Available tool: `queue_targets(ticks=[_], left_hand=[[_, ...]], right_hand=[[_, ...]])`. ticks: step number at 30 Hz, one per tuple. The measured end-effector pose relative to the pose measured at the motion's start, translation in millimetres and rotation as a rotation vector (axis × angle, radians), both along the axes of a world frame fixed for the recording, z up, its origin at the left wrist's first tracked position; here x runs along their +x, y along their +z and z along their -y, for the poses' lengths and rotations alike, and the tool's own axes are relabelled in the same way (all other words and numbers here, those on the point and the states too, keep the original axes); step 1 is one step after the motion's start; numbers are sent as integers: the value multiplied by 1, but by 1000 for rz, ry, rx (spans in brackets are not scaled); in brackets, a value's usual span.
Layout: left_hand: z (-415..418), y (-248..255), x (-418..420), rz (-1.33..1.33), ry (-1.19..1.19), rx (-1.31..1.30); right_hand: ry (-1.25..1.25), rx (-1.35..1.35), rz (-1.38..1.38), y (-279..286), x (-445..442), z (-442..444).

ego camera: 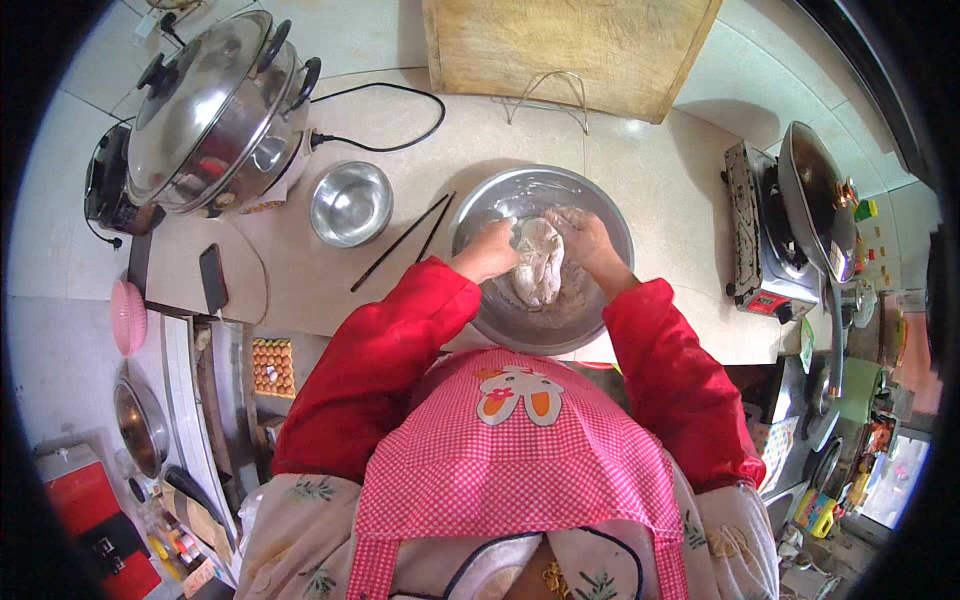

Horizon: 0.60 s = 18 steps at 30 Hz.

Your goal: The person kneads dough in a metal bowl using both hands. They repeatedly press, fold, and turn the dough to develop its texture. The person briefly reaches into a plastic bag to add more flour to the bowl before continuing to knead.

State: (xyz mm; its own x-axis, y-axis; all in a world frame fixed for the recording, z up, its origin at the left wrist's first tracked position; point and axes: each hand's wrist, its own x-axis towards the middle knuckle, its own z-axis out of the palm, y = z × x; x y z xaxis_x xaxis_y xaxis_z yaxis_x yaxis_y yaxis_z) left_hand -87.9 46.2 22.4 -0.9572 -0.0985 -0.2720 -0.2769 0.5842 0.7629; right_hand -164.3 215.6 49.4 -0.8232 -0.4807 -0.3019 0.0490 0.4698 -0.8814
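Observation:
A pale, floury lump of dough (538, 262) is inside a wide steel mixing bowl (619, 217). My left hand (491, 251) grips its left side, with the fingertips partly hidden behind it. On the upper right of the dough, my right hand (583, 236) holds it with bent, flour-dusted fingers. White smears cling to the bowl's inner far wall, and crumbly residue lies near the dough. To the left of the bowl are two dark chopsticks (397, 244), lying at an angle to each other, and a small steel bowl (352, 204).
A lidded steel electric pot (225, 127) with a black cord (442, 120) stands at the back left. A phone (213, 279) lies near the counter's left edge. A wooden board (570, 52) leans at the back behind a wire stand (551, 94). At right, a gas stove (765, 232) bears a wok (814, 195).

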Motion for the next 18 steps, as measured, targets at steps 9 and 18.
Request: queue_targets(ticks=[9, 18], left_hand=[[-9, -14, -14, -58, -4, -35], [-11, -35, -31, -93, 123, -132]], right_hand=[[234, 317, -773, -58, 24, 34], [293, 612, -804, -60, -9, 48]])
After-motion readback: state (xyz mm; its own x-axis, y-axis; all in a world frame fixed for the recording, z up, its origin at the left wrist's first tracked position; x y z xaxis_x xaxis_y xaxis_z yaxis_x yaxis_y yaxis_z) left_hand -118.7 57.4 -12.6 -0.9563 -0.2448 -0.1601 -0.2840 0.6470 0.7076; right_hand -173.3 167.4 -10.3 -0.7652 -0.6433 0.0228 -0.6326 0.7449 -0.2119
